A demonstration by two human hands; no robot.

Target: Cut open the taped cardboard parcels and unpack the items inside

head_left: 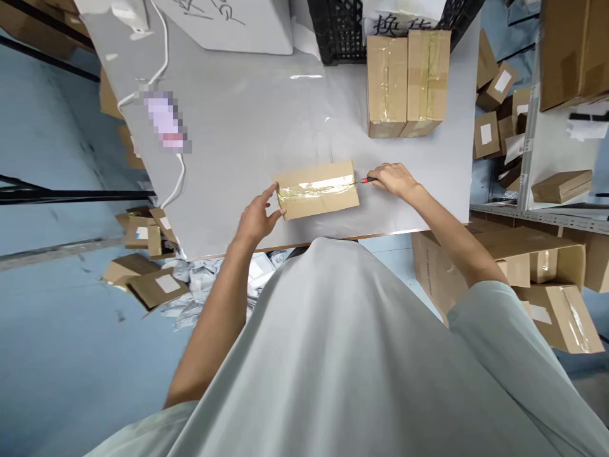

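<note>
Nearest to us hung a loose pale grey-green shirt [342, 330], its hem at the near edge of the table [228, 127]. Below the near left corner we saw grey plastic bags [197, 285] piled up, and by the near right corner a large open carton [435, 270] with smaller boxes in it.

Just in from the middle of the near edge, the taped box [318, 189] lay flat and slightly askew, shiny tape running along its top. Our left hand [255, 219] held its left end between thumb and fingers. Our right hand [392, 179] was closed around a red-and-black cutter [368, 180], whose thin blade pointed at the right end of the tape; we could not tell how deep it sat.

Along the left edge we had a white cable [183, 172] and a pixelated purple object [164, 120]. Farther off, near the right edge, two taped cartons [390, 86] stood touching side by side, just in front of a black mesh crate [337, 32] at the far edge. Left of that crate we found a big white container [242, 32] marked with black handwriting.
</note>
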